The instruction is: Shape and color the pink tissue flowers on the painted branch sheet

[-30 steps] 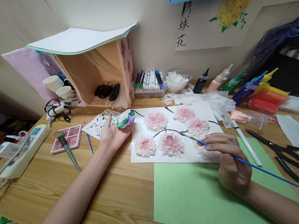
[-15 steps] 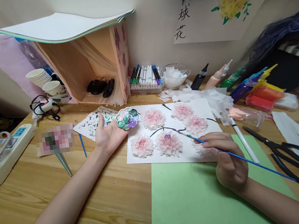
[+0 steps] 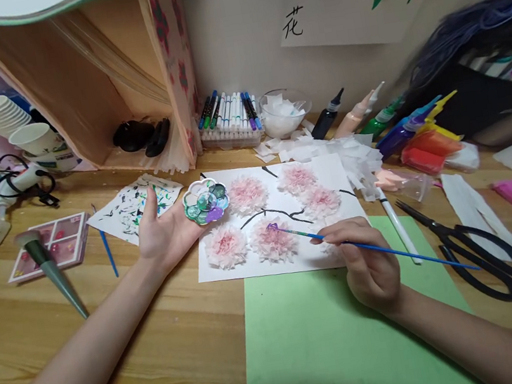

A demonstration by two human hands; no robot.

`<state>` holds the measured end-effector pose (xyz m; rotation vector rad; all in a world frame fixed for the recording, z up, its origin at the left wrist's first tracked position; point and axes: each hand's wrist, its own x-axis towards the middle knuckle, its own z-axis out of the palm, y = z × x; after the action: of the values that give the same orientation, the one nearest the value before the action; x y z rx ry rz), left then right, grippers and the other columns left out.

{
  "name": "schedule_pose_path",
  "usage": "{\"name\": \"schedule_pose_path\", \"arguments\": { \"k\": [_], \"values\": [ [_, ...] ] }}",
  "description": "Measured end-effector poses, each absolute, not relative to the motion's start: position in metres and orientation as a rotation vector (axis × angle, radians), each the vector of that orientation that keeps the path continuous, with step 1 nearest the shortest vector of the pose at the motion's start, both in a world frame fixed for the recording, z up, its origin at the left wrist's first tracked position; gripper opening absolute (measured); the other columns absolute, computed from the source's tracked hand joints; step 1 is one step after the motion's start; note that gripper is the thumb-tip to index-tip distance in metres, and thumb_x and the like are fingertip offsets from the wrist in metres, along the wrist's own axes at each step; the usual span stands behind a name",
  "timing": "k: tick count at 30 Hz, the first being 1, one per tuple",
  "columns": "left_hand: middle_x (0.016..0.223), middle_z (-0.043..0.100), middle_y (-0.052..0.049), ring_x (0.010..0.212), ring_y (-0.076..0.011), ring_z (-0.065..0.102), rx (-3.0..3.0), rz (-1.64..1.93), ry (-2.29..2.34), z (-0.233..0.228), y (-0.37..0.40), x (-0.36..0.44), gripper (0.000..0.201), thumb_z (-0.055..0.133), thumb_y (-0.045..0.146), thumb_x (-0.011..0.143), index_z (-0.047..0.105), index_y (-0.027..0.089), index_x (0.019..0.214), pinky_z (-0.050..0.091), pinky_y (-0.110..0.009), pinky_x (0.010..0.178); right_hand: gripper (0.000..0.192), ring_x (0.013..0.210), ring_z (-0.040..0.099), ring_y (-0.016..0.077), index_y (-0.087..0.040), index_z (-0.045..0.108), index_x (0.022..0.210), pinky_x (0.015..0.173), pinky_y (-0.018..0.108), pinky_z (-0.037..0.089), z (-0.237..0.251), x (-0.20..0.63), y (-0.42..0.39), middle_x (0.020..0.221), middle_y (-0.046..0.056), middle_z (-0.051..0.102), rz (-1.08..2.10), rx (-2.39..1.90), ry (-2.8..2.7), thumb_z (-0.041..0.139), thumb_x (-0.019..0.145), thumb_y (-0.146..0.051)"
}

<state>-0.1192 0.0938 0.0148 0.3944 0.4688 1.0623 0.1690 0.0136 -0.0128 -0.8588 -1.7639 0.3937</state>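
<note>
My right hand (image 3: 371, 264) pinches a thin blue paintbrush (image 3: 390, 250). The brush tip is at the purple-marked centre of a pink tissue-paper flower (image 3: 274, 244). That flower sits on a white sheet (image 3: 328, 258) with several similar pink flowers and dark painted branches. Palm up, with the thumb raised, my left hand (image 3: 165, 231) holds a small flower-shaped paint palette (image 3: 206, 201) on its fingers. Green, purple and whitish paint fills the palette's wells. Under the white sheet's near side lies a green sheet (image 3: 324, 329).
Black scissors (image 3: 460, 238) and a white marker (image 3: 400, 228) lie at right. Behind are paint bottles (image 3: 328, 114), a bowl of paper pieces (image 3: 285, 114) and markers (image 3: 230, 115). A paint-smeared paper (image 3: 118, 206), makeup brush (image 3: 50, 267) and second blue brush (image 3: 106, 246) are at left.
The brush tip has moved left from the dark branch to the purple-marked flower centre. The view has shifted, with the desk things now sitting further left and higher in the picture.
</note>
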Motion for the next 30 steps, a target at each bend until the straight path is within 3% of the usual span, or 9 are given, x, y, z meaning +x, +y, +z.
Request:
{"name": "schedule_pose_path", "arguments": {
  "k": [14,30],
  "values": [
    [0.136,0.055,-0.019,0.134,-0.0345,0.043,0.416,1.03,0.49,0.0154,0.092,-0.115,0.078,0.035,0.064,0.089,0.038,0.007,0.141,0.028,-0.05,0.115,0.026,0.094,0.059,0.0219,-0.023,0.059,0.107,0.078,0.037,0.047,-0.0129,0.1699,0.0118,0.095,0.006,0.067,0.389,-0.93,-1.863,0.041,0.092,-0.014],
    [0.136,0.055,-0.017,0.133,-0.0352,0.044,0.4,1.029,0.529,0.0188,0.0891,-0.1108,0.079,0.027,0.069,0.088,0.041,0.011,0.141,0.03,-0.055,0.112,0.025,0.09,0.062,0.0209,-0.023,0.061,0.105,0.076,0.036,0.049,-0.0103,0.1688,0.0116,0.094,0.006,0.068,0.4,-0.897,-1.865,0.043,0.091,-0.014]
  ]
}}
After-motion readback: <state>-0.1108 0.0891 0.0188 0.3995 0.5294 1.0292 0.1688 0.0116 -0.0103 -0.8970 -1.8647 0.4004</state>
